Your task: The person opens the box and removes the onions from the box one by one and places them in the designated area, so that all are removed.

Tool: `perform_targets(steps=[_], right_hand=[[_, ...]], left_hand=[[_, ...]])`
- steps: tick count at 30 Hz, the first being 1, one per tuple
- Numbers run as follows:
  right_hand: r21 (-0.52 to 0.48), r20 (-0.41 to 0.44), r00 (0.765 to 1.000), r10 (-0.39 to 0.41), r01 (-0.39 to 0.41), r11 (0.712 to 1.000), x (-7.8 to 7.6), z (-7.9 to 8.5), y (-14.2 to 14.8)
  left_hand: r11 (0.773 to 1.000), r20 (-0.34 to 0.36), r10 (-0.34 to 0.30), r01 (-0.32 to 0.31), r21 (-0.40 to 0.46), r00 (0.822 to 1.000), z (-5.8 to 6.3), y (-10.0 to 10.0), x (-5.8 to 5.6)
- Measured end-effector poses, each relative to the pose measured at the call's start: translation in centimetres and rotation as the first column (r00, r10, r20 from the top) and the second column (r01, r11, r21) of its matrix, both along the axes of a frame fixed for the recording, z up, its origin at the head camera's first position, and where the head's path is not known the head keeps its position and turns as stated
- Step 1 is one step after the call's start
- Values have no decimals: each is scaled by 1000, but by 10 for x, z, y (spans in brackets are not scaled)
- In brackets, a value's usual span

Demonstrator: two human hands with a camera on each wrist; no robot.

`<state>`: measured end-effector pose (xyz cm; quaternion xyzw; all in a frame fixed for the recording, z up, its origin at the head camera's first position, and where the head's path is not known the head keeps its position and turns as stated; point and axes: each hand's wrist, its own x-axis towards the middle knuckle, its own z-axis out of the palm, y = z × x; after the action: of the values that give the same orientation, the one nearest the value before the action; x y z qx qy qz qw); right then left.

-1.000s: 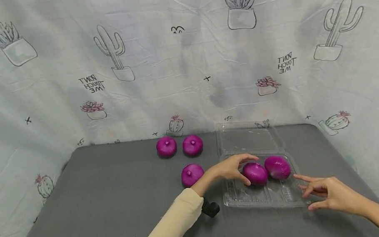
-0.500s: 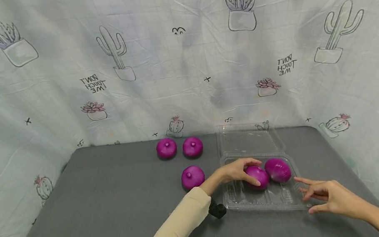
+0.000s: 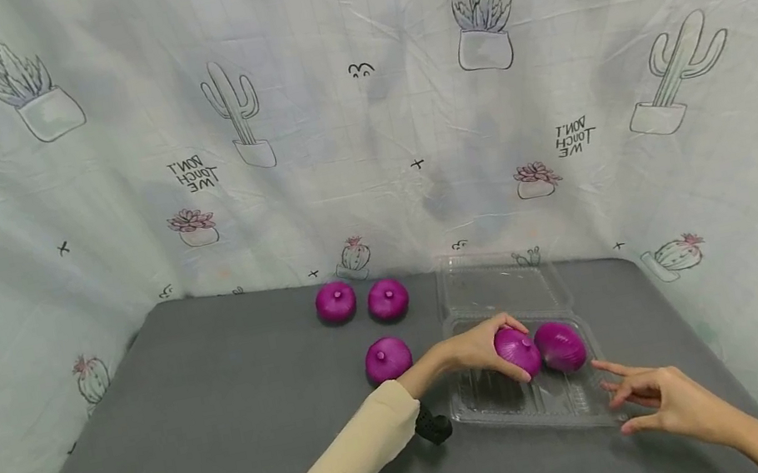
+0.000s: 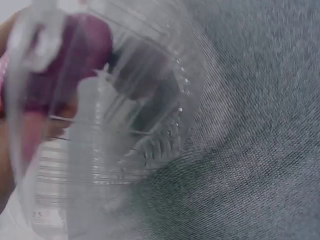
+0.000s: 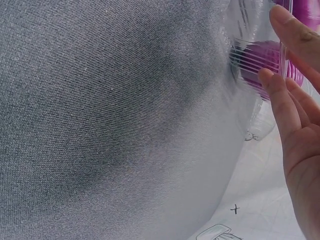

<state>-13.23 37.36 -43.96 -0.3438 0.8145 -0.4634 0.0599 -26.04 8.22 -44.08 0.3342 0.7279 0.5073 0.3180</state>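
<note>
My left hand [image 3: 482, 345] grips a purple onion [image 3: 519, 352] over the clear plastic container [image 3: 489, 411], thumb on the near side and fingers on the far side. The left wrist view shows this onion [image 4: 85, 50] blurred through the plastic wall. Right beside it in the container lies a second purple onion [image 3: 561, 346]. At the container's right edge is my right hand [image 3: 670, 401], its fingers loosely extended and its fingertips right at the rim. The right wrist view has the fingers [image 5: 282, 102] against the clear side, with an onion [image 5: 260, 65] behind it.
Three more purple onions stand on the grey table [image 3: 216, 434]: a near one [image 3: 388, 359], a back left one [image 3: 335, 302] and a back middle one [image 3: 388, 300]. The container's lid [image 3: 497, 283] lies open behind it. A patterned cloth [image 3: 344, 124] hangs around the table.
My left hand has closed around the onion and moved slightly right with it; the onion has turned so its stem end shows. The right hand has kept its place at the rim.
</note>
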Motion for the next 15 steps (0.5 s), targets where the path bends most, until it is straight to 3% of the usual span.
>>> perform_targets(steps=[2, 9, 15], right_hand=[[6, -2, 1000, -4, 4, 1000, 0, 0, 0], [7, 2, 1000, 3, -3, 1000, -1, 1, -4], [0, -6, 1000, -1, 1, 1000, 0, 1, -5]], left_hand=[[998, 3, 22, -22, 67, 1000, 4, -3, 1], [969, -127, 122, -91, 228, 984, 35, -24, 9], [941, -79, 208, -178, 289, 975, 58, -54, 19]])
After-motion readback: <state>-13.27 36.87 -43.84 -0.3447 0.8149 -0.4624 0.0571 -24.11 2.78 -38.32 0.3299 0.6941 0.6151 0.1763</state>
